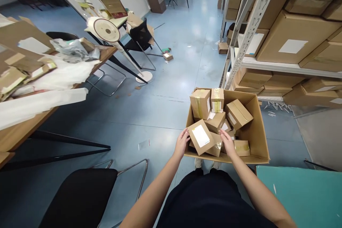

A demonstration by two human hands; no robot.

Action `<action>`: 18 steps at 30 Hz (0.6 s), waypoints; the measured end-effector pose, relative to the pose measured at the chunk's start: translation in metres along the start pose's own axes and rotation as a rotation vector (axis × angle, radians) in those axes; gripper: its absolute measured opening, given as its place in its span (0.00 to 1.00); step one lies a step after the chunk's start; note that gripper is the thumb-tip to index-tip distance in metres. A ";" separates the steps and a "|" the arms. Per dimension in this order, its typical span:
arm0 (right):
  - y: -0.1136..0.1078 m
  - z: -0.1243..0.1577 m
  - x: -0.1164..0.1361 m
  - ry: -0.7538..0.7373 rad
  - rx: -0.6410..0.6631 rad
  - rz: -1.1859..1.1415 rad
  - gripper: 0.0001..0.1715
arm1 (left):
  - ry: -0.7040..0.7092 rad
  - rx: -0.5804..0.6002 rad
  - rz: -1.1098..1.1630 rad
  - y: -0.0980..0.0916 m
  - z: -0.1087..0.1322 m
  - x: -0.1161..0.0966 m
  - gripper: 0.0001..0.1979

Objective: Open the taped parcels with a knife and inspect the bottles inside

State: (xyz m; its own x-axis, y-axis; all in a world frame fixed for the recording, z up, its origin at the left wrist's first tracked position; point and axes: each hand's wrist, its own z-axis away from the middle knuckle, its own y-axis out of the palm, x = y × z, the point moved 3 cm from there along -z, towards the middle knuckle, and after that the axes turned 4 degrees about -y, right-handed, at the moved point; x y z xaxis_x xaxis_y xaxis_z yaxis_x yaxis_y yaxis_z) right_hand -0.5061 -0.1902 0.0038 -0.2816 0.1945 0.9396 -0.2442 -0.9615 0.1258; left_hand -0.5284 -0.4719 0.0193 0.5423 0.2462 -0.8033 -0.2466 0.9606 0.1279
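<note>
Small cartons (211, 114) hide the floor of the cardboard box (256, 139); any print on their white labels (201, 136) is too small for me to read.

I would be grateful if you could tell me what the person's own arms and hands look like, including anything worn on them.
The left hand and right hand are bare, with no gloves, and no ring or watch shows. The left arm and right arm show no sleeve. A black garment shows between them.
</note>
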 end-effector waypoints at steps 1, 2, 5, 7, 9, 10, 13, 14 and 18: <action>0.004 -0.009 0.002 0.000 -0.003 0.003 0.33 | 0.010 -0.002 0.009 0.001 -0.009 -0.007 0.25; 0.008 -0.018 0.004 0.001 -0.005 0.013 0.34 | 0.021 -0.004 0.014 0.003 -0.019 -0.015 0.25; 0.024 -0.052 0.011 0.000 -0.011 0.065 0.35 | 0.066 0.001 -0.009 0.010 -0.053 -0.043 0.25; 0.039 -0.079 0.017 -0.021 0.000 0.099 0.36 | 0.087 -0.006 -0.030 0.017 -0.079 -0.062 0.25; 0.056 -0.107 0.022 -0.051 0.017 0.120 0.36 | 0.098 -0.023 -0.037 0.026 -0.107 -0.078 0.25; 0.064 -0.120 0.023 -0.060 0.025 0.123 0.36 | 0.107 -0.033 -0.034 0.030 -0.121 -0.085 0.25; 0.083 -0.158 0.020 -0.071 0.032 0.124 0.36 | 0.129 -0.041 -0.037 0.042 -0.160 -0.098 0.24; 0.088 -0.169 0.017 -0.081 0.025 0.131 0.37 | 0.139 -0.040 -0.045 0.045 -0.172 -0.100 0.24; 0.102 -0.203 0.007 -0.109 -0.013 0.165 0.40 | 0.203 -0.087 -0.078 0.049 -0.213 -0.105 0.22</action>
State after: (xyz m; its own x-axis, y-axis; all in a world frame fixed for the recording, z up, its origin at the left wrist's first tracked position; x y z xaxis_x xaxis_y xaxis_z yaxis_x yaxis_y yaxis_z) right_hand -0.7216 -0.2476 -0.0419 -0.2171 0.0113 0.9761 -0.2147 -0.9760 -0.0365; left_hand -0.7692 -0.4778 -0.0138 0.3919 0.1322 -0.9104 -0.2830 0.9590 0.0175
